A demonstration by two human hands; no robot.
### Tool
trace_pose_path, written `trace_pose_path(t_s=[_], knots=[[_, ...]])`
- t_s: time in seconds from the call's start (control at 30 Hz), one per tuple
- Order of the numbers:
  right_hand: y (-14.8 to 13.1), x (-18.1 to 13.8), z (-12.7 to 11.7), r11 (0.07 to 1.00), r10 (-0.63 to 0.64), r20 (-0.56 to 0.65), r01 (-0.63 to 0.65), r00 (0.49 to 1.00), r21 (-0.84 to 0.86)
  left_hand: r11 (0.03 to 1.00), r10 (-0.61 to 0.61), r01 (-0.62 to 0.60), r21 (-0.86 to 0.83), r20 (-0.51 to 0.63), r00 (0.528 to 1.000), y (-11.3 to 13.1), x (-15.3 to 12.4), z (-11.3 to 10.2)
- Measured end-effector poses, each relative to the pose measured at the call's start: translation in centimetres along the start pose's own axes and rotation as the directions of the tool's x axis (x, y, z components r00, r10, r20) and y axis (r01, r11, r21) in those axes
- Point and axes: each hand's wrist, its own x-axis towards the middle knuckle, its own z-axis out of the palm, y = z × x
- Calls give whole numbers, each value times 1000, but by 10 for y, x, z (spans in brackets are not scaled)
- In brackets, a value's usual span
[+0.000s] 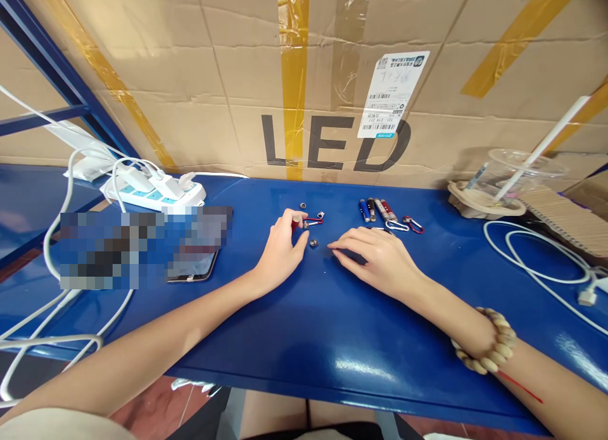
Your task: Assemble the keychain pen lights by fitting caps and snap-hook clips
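Observation:
My left hand (pixel 284 244) is closed around a small red keychain flashlight (pixel 296 222); a red carabiner clip (pixel 314 221) lies by its end. Just right of that thumb sits a small silver cap (pixel 313 243) on the blue table. A tiny metal ring (pixel 303 206) lies beyond the fingertips, near another little metal piece (pixel 321 215). My right hand (pixel 380 256) hovers low or rests palm down, fingers stretched toward the silver cap without touching it. Behind it, several keychain flashlights (pixel 377 209) in blue, black, silver and red lie side by side with carabiner clips.
A white power strip (pixel 156 193) with plugs and loose cables stands at the left, near a phone (pixel 194 268). A large cardboard box (pixel 228 60) walls off the back. At the right are a clear plastic cup (pixel 527 168), a pulp tray (pixel 484 202) and a coiled white cable (pixel 536 269).

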Motion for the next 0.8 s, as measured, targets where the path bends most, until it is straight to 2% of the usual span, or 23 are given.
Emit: trace_pose_path(t_s=[0.13,0.23,0.33,0.43,0.53,0.7,0.8], knots=[[-1,0,0,1000,-5,-5,5,1000,-7,977,31,-49,206,90,995,-6,0,1],[0,-1,1,1000,-10,-20,10,1000,-11,957,117,-150,248,143,983,-10,-1,2],[0,-1,1,1000,-9,-19,9,1000,-11,960,122,-151,238,133,984,-12,-1,3],[0,-1,1,1000,-5,-11,5,1000,-9,986,89,-100,132,86,992,-9,1,2],[-1,0,0,1000,23,-20,-23,1000,0,995,69,-64,-79,65,995,-1,0,1],[-2,0,-2,993,99,-46,-96,994,73,947,107,-59,-317,135,985,12,-7,2],[-3,0,-2,982,113,-16,-109,993,156,894,116,-24,-447,181,977,15,-10,3]])
